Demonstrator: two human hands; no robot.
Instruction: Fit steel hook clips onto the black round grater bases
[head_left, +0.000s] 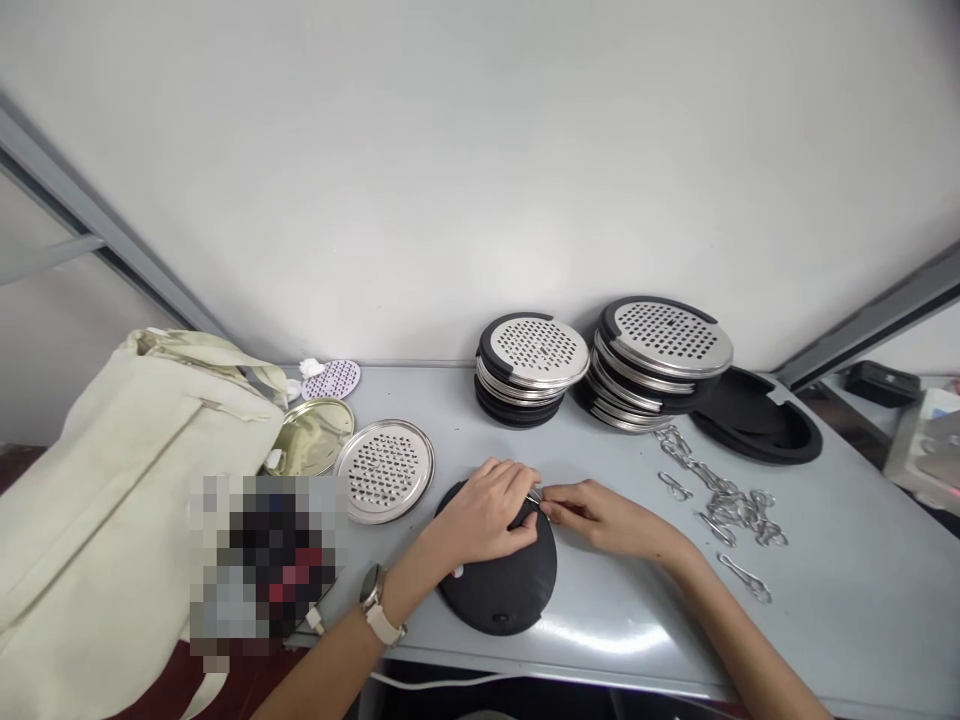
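Observation:
A flat black round cover (499, 590) lies near the table's front edge. My left hand (487, 510) rests across its upper part, thumb on the face and fingers curled over the far rim. My right hand (592, 515) meets it at that rim, thumb and forefinger pinching a small shiny metal piece (534, 495). Most of that piece is hidden by the fingers; it looks like thin bent wire. Loose bent-wire clips (739, 510) lie in a heap right of my right hand. Left of the cover is a round metal grater plate (386, 470).
Two stacks of perforated metal discs with black rims, a smaller one (536, 350) and a larger one (667, 335), stand by the wall. A black round tray (757, 415) sits at right. On the left are a gold lid (315, 435), a purple perforated disc (332, 379) and a cream bag (142, 480).

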